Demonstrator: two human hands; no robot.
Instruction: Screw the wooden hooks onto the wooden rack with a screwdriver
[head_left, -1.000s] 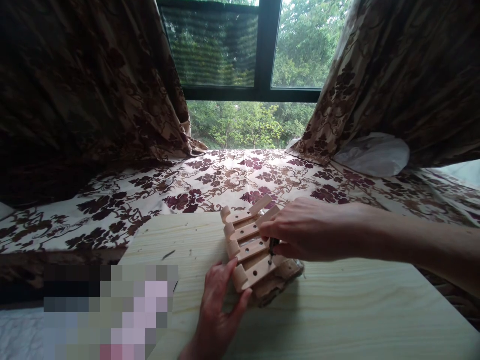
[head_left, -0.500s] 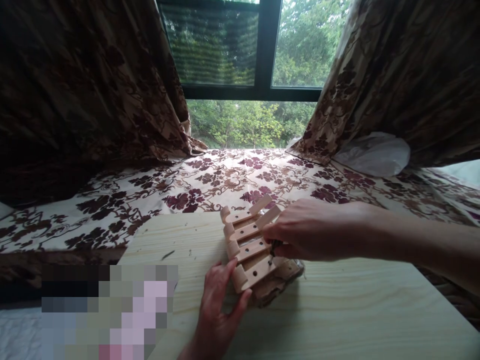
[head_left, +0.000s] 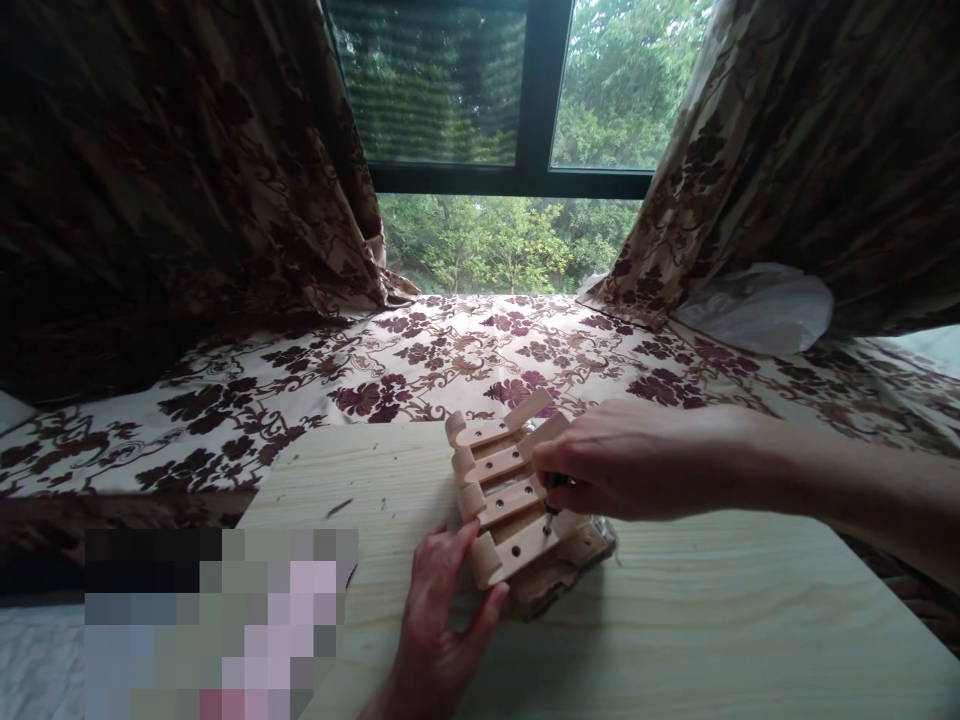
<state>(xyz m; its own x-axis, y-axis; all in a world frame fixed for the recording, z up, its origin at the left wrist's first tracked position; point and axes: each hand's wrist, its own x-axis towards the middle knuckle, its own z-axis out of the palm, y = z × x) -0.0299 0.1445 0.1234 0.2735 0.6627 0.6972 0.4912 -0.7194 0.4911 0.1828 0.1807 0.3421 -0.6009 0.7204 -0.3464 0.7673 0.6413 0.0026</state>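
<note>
A pale wooden slatted rack (head_left: 510,505), with rounded left ends and dark screw holes along its slats, lies at a slant on a brown block (head_left: 551,585) that seems wrapped in clear film. My left hand (head_left: 442,605) grips the rack's near left end, thumb on the near side and fingers against the left edge. Above the nearest slat, the fingers of my right hand (head_left: 592,460) are closed round a small dark-handled screwdriver (head_left: 551,510). Its thin shaft points down at that slat's right-hand hole. Most of the handle is hidden in the hand.
Under the work is a light wooden table (head_left: 697,620), with dark scraps (head_left: 339,508) on its left part. Beyond it lies a floral cloth (head_left: 480,350) below a window. Patterned curtains hang on both sides, and a white plastic bag (head_left: 761,308) rests at the right.
The view has shifted slightly. More of the screwdriver's shaft shows now at the nearest slat's hole. Both hands keep the same places on the work.
</note>
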